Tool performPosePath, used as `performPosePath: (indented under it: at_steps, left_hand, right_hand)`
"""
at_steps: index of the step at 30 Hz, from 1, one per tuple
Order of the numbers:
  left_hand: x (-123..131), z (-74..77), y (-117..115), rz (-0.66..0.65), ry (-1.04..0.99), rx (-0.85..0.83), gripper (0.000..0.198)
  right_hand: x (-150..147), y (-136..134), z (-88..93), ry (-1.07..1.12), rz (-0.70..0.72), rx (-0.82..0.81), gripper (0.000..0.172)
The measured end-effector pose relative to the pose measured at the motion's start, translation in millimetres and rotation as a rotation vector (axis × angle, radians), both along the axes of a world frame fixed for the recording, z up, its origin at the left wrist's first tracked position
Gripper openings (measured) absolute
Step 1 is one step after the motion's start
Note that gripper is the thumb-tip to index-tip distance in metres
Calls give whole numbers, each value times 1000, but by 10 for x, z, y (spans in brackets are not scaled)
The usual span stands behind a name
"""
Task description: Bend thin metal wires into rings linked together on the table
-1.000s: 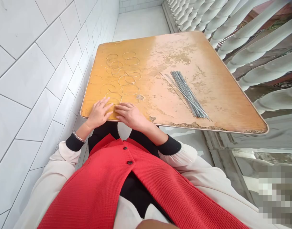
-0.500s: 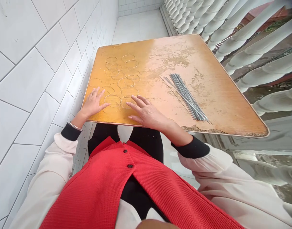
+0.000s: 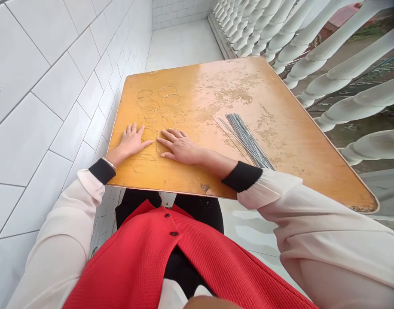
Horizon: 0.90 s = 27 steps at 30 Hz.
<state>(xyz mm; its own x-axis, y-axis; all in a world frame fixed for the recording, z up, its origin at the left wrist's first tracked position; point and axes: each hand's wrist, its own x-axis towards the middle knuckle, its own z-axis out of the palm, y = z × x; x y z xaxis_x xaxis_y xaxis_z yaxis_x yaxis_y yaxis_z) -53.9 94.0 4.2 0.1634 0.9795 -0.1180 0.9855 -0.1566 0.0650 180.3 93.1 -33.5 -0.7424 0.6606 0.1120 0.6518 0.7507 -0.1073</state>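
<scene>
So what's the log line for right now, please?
left hand: flat on table, by wire rings | right hand: flat on rings | wire rods: bundle lying on table

A square wooden surface (image 3: 290,146) with worn orange-amber varnish, blotched and peeling pale toward the right, carries two lots of metal wire. Across its left half, thin circular wire rings (image 3: 172,95) lie flat in a loose cluster, several overlapping and a few set slightly apart, while one round wire ring (image 3: 144,155) sits closer to the near edge. To the right, a slim bundle of straight grey metal wires (image 3: 245,139) lies diagonally across the wood, a few loose straight strands (image 3: 221,131) splaying out on its left side. A small chipped patch (image 3: 205,188) scars the surface by the near edge.
</scene>
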Motion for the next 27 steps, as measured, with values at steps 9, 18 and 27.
performPosePath:
  at_steps: [9,18,27]
  left_hand:
    - [404,-55,688,6,-35,94,85]
    - [149,256,332,-66,-199,24,85]
    - [-131,247,-676,-297,5,-218,82]
  right_hand:
    - [31,774,-24,60,-52,-5,85]
    - [375,975,194,245,-165,2,62]
    - [191,1663,422,138,-384,-132,72]
